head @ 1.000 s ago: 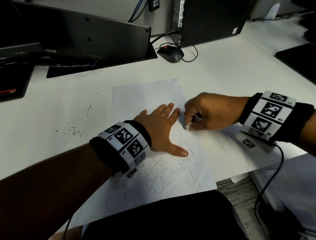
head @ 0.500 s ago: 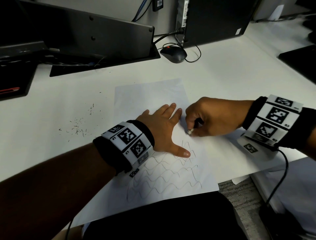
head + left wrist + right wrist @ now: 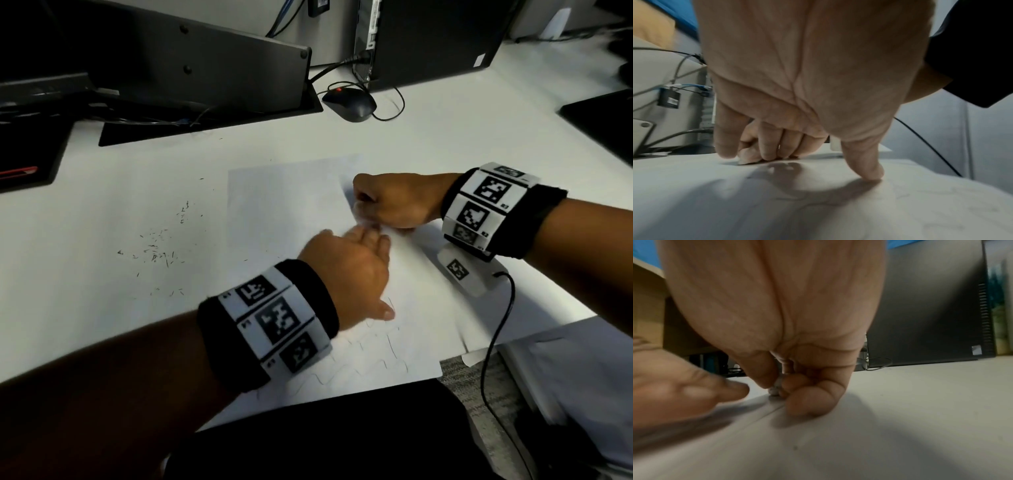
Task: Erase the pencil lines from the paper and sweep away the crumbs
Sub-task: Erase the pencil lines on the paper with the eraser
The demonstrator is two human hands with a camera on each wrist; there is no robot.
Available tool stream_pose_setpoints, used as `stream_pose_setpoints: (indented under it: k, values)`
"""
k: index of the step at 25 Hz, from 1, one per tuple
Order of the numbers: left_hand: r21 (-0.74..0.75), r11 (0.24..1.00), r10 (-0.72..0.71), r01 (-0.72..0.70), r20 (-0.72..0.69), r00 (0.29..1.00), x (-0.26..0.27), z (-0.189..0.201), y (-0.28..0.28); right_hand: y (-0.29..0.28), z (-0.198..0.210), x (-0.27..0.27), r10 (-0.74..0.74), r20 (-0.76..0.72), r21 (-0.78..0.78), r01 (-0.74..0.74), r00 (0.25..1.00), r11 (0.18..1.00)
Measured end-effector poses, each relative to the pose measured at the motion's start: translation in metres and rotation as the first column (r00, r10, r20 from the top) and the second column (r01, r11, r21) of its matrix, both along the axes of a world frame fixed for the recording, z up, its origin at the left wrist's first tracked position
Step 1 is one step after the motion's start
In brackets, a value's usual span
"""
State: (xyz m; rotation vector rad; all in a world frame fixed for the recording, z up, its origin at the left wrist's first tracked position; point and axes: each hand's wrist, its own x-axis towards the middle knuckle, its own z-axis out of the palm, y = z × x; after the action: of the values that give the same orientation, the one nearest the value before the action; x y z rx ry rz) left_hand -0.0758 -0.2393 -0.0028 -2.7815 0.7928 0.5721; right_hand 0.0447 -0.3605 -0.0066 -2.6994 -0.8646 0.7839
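A white sheet of paper (image 3: 284,198) lies on the white desk, with wavy pencil lines (image 3: 370,356) on its near part. My left hand (image 3: 349,267) presses flat on the sheet, fingers straight and thumb spread toward the lines. Just beyond its fingertips my right hand (image 3: 387,202) is curled, pinching a small whitish eraser (image 3: 774,388) between thumb and fingers, its tip down on the paper. In the left wrist view the left hand (image 3: 797,155) touches the paper (image 3: 818,203) with fingertips and thumb.
Dark eraser crumbs (image 3: 161,250) are scattered on the desk left of the sheet. A black mouse (image 3: 349,104) lies at the back, a monitor base (image 3: 205,113) to its left, a computer tower (image 3: 435,37) behind. The desk's near edge (image 3: 479,353) runs under the paper.
My right hand with the eraser has moved up the sheet, away from me. The left hand has slid a little the same way, and the view is blurred by motion.
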Motion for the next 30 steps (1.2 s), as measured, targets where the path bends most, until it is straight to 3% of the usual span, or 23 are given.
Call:
stream_pose_setpoints:
  k: [4, 6, 8, 10, 12, 15, 17, 20, 23, 25, 28, 30]
  values:
    - [-0.008, 0.999, 0.049, -0.051, -0.184, 0.982, -0.023, -0.003, 0.004, 0.004, -0.007, -0.002, 0.087, 0.076, -0.089, -0.080, 0.993, 0.993]
    - [0.070, 0.982, 0.185, -0.174, -0.201, 0.962, -0.041, -0.003, 0.028, 0.006, -0.008, 0.000, 0.085, 0.063, -0.132, -0.076, 0.994, 0.988]
    - [0.214, 0.916, 0.379, -0.339, -0.186, 0.906, -0.053, 0.010, 0.059, 0.009, -0.007, 0.002, 0.082, 0.034, -0.152, -0.075, 0.996, 0.985]
    - [0.309, 0.855, 0.466, -0.417, -0.102, 0.879, -0.050, 0.026, 0.077, 0.011, -0.006, 0.003, 0.078, 0.010, -0.166, -0.075, 0.997, 0.983]
    - [0.301, 0.876, 0.401, -0.377, -0.022, 0.916, -0.046, 0.032, 0.081, 0.014, -0.004, 0.003, 0.086, -0.001, -0.197, -0.084, 0.996, 0.977]
    - [0.319, 0.896, 0.350, -0.308, -0.085, 0.933, -0.049, 0.029, 0.062, 0.016, 0.005, 0.009, 0.088, 0.007, -0.190, -0.085, 0.996, 0.978]
    - [0.329, 0.900, 0.334, -0.286, -0.097, 0.938, -0.057, 0.027, 0.050, 0.021, 0.008, 0.015, 0.057, 0.092, -0.096, -0.048, 0.994, 0.994]
    - [0.172, 0.942, 0.289, -0.289, 0.029, 0.957, -0.055, 0.026, 0.039, 0.030, 0.002, 0.020, 0.070, 0.136, -0.099, -0.057, 0.988, 0.993]
    - [-0.023, 0.989, 0.143, -0.146, -0.088, 0.986, -0.038, 0.013, 0.010, 0.034, -0.003, 0.020, 0.132, 0.131, -0.185, -0.107, 0.983, 0.977]
    - [-0.011, 0.992, 0.121, -0.125, -0.185, 0.975, -0.031, 0.007, 0.002, 0.034, -0.004, 0.020, 0.149, 0.126, -0.185, -0.124, 0.981, 0.975]
    - [0.092, 0.949, 0.316, -0.303, -0.212, 0.925, -0.042, 0.000, 0.041, 0.033, -0.006, 0.022, 0.112, 0.091, -0.158, -0.097, 0.990, 0.983]
    - [0.241, 0.842, 0.524, -0.483, -0.150, 0.838, -0.057, 0.008, 0.077, 0.033, -0.008, 0.023, 0.051, 0.045, -0.126, -0.045, 0.998, 0.991]
